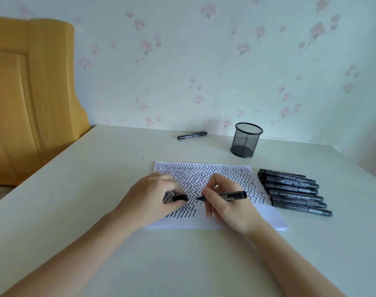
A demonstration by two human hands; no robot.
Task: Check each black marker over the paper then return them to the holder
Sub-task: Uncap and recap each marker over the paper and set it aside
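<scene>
testing step: right hand [227,202] fingers pinch an uncapped marker [225,195], tip over the zigzag-filled paper [268,217]. left hand [152,196] fingers curl round its cap [180,198]. next, i'd say: recap, drop into holder [246,139], which looks empty. count: about seven markers in row [294,192] right of paper, one spare marker [192,135] far side of the bench [75,211].

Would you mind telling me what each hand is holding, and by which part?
The right hand grips an uncapped marker by the front of its barrel, near the tip. The left hand pinches its cap by one end.
</scene>
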